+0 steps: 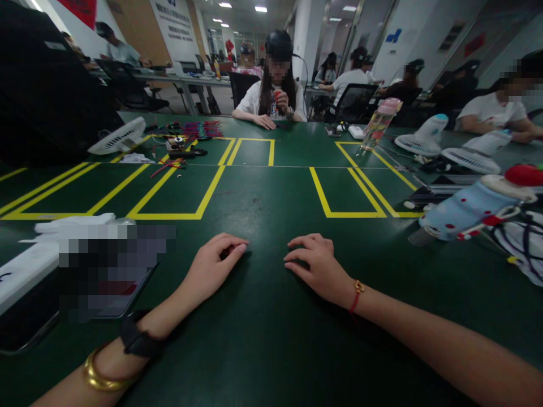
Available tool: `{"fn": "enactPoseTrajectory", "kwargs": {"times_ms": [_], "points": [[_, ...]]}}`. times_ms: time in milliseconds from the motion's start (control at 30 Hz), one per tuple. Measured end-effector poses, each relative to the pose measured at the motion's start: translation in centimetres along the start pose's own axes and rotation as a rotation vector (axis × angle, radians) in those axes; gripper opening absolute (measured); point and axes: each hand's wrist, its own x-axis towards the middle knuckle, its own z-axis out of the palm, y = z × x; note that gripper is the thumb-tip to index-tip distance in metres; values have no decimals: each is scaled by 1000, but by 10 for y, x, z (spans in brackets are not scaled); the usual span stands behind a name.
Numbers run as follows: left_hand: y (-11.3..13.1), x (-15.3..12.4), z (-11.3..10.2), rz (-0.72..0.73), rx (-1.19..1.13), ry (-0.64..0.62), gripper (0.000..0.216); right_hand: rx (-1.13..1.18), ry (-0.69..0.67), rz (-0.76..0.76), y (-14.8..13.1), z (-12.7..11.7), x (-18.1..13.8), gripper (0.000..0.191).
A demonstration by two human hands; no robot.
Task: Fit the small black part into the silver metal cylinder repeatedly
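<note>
My left hand (217,263) rests on the dark green table (263,316), its thumb and index fingertips brought together. I see nothing held in it. A black band (139,337) and a gold bangle (106,373) circle that wrist. Across a short gap lies my right hand (316,263), palm down, with fingers bent and spread apart and nothing in them. Around its wrist runs a red cord bracelet with a gold piece (359,286). A phone-like device (123,305), partly blurred out, lies left of my left hand.
White items (29,271) lie at the left edge. On the right are a blue spotted bottle (462,209), coiled cables (524,243) and white fans (424,135). Wires (199,131) and a clear bottle (379,124) stand farther back. A person (275,90) sits opposite.
</note>
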Motion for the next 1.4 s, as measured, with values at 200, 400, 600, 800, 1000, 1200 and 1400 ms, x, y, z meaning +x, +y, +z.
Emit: {"fn": "enactPoseTrajectory", "kwargs": {"times_ms": [200,400,600,800,1000,1200,1400], "points": [[-2,0,3,18,-5,-2,27,-147,394,174,64,-61,-17,22],[0,0,4,15,-32,-14,24,-607,581,643,158,-138,-81,29],[3,-1,1,0,-44,-16,24,-434,329,905,184,-145,-102,29],[3,-1,0,-6,-50,-33,23,-401,381,917,180,-144,-99,29],[3,-1,0,-8,-60,-46,24,-433,346,991,182,-145,-100,32],[2,-1,-1,-4,-63,-52,23,-472,402,976,185,-146,-105,31],[4,-2,-1,-7,-63,-57,22,-412,277,984,191,-152,-106,25]]}}
